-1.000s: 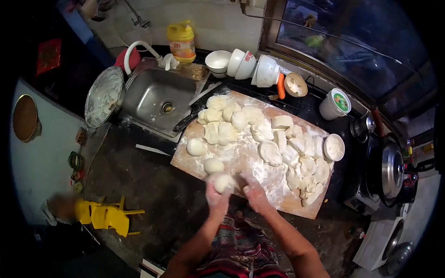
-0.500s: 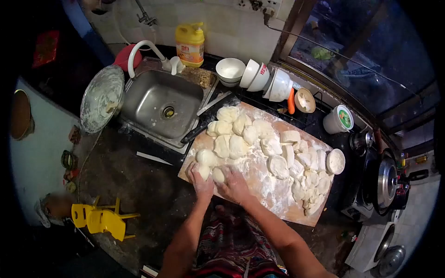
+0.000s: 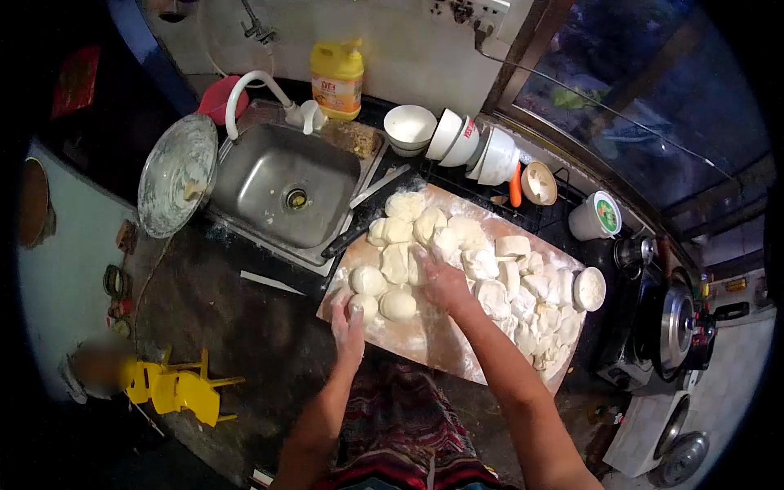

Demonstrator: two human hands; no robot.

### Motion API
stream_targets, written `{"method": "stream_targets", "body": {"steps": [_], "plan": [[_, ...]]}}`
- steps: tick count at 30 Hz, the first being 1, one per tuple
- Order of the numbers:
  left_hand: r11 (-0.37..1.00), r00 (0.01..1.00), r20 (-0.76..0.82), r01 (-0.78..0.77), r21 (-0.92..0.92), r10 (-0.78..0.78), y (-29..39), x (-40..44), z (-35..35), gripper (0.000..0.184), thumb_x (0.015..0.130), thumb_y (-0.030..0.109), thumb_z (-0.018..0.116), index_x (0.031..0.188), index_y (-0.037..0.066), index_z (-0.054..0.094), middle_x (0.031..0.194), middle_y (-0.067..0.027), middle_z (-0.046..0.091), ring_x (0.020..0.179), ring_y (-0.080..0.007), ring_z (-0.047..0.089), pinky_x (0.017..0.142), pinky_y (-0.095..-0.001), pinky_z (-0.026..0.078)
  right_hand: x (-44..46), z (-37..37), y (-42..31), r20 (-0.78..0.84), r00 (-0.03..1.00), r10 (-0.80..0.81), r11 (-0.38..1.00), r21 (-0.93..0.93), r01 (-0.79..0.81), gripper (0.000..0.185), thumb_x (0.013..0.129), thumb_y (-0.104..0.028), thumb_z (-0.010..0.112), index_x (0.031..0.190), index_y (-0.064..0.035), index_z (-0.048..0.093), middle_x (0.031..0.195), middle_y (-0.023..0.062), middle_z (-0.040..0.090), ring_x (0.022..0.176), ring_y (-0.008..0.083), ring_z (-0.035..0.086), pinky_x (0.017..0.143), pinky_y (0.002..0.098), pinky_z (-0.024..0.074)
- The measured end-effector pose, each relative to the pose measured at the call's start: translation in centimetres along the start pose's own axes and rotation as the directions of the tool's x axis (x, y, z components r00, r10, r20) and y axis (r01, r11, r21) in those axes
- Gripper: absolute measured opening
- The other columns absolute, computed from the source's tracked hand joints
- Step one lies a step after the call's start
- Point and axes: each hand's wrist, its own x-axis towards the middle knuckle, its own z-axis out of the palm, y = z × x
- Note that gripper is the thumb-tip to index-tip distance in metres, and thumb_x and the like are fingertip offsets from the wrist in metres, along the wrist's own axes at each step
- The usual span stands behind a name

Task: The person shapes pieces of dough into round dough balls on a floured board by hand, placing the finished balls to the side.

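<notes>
— Hands first: where, and in what state?

— Left hand (image 3: 349,324) at the near left edge of the board (image 3: 445,347), fingers loosely spread beside a small ball (image 3: 365,307) of dough and touching it. Right hand (image 3: 442,282) farther in, over the board, back turned upward, fingers reaching onto a slab (image 3: 416,266) of dough.

— Pinching that slab?

— Cannot tell; thumb and fingertips mostly hidden from the head view.

— And between the hands?

— Larger ball (image 3: 398,305), smooth and round, resting on the board just right of the small one. Another, the upper ball (image 3: 367,281), close behind both.

— Rest of the dough?

— Plump lumps (image 3: 404,205) bunched toward the far left corner; smaller pieces (image 3: 539,327) crowded along the right side, amid loose flour. All on the board.

— Beyond the board?

— Knife (image 3: 380,185) near its left edge, between board and sink (image 3: 253,175). Bowls (image 3: 410,126) behind, some upright, some tipped on their sides. Then a carrot (image 3: 515,186), leaning close to a small bowl (image 3: 539,183), and farther right a lidded tub (image 3: 594,216).

— Left of the sink?

— Floury basin (image 3: 167,184), tilted. Yellow bottle (image 3: 336,79) standing behind the sink.
</notes>
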Motion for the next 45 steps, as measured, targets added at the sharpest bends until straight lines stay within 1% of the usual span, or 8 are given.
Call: {"method": "stream_targets", "body": {"steps": [6,9,12,18,20,33,37,45], "plan": [[0.772,0.863,0.059,-0.477,0.421,0.501,3.5,-1.6,1.1,0.039,0.083,0.004,0.059,0.121,-0.002,0.049,0.119,-0.0207,0.052,0.111,-0.0334,0.051,0.098,-0.0403,0.04,-6.1,3.5,3.7,-0.474,0.876,0.083,0.944,0.318,0.083,0.053,0.081,-0.017,0.067,0.128,-0.0061,0.043,0.114,0.0158,0.055,0.085,0.0281,0.064,0.07,0.041,0.054],[0.779,0.843,0.236,-0.537,0.324,0.483,4.3,-3.2,4.5,0.034,0.083,0.005,0.059,0.116,-0.002,0.053,0.114,-0.0212,0.055,0.108,-0.0351,0.053,0.097,-0.0412,0.041,-9.8,2.5,4.3,-0.035,0.791,0.611,0.029,0.999,0.022,0.043,0.088,-0.022,0.063,0.123,-0.0051,0.045,0.102,0.0106,0.059,0.078,0.0186,0.063,0.056,0.0329,0.0539],[0.868,0.827,0.418,-0.472,0.153,0.376,4.8,-4.7,9.0,0.032,0.083,0.005,0.06,0.113,-0.001,0.055,0.112,-0.0203,0.057,0.107,-0.0355,0.054,0.096,-0.0415,0.041,-13.7,1.5,3.7,0.043,0.812,0.582,-0.15,0.987,0.055,0.037,0.092,-0.027,0.058,0.119,-0.005,0.047,0.096,0.0076,0.061,0.073,0.0157,0.063,0.048,0.0263,0.0514],[0.658,0.618,0.664,-0.712,0.246,0.421,-2.4,-5.6,13.2,0.024,0.083,0.013,0.057,0.103,-0.001,0.059,0.099,-0.0202,0.059,0.097,-0.0394,0.053,0.088,-0.0472,0.042,-18.3,6.6,5.0,-0.183,0.952,0.244,0.969,0.078,-0.233,0.041,0.088,-0.027,0.061,0.122,-0.0059,0.052,0.106,0.0172,0.058,0.093,0.0237,0.057,0.078,0.0385,0.047],[0.665,0.671,0.654,-0.669,0.33,0.35,-3.0,-4.7,13.8,0.023,0.084,0.017,0.055,0.099,-0.001,0.06,0.095,-0.0203,0.059,0.093,-0.0391,0.053,0.084,-0.0489,0.042,-17.7,1.1,1.0,-0.007,0.778,0.628,0.529,0.737,-0.42,0.05,0.084,-0.025,0.064,0.129,-0.0086,0.051,0.109,0.019,0.056,0.099,0.0263,0.055,0.084,0.0384,0.0445],[0.202,0.47,0.696,-0.877,0.436,0.542,-2.8,-5.6,18.0,0.015,0.073,0.022,0.063,0.063,0.011,0.06,0.069,-0.0065,0.055,0.076,-0.0274,0.054,0.071,-0.0436,0.04,-18.9,5.3,4.4,-0.259,0.724,0.64,0.663,0.662,-0.349,0.033,0.079,-0.017,0.07,0.105,0.0009,0.062,0.079,0.0157,0.065,0.058,0.0226,0.06,0.058,0.0334,0.0485],[0.192,0.518,0.656,-0.842,0.505,0.548,-3.1,-6.0,18.5,0.017,0.073,0.018,0.066,0.059,0.009,0.062,0.068,-0.0064,0.061,0.075,-0.0274,0.057,0.071,-0.0449,0.041,-22.1,3.6,5.6,0.326,0.877,0.353,-0.554,0.828,-0.085,0.019,0.08,-0.008,0.067,0.096,0.0014,0.062,0.073,0.0041,0.062,0.057,0.0104,0.055,0.048,0.0243,0.0412],[0.274,0.662,0.595,-0.74,0.614,0.455,-4.2,-5.9,19.4,0.02,0.081,0.025,0.061,0.069,0.009,0.062,0.074,-0.0087,0.06,0.079,-0.0294,0.055,0.074,-0.0453,0.039,-30.0,-3.0,18.6,-0.155,0.684,0.713,0.468,0.831,-0.301,0.029,0.079,-0.011,0.065,0.102,0.0037,0.053,0.086,0.0191,0.066,0.08,0.0277,0.066,0.071,0.0363,0.0527]]}}
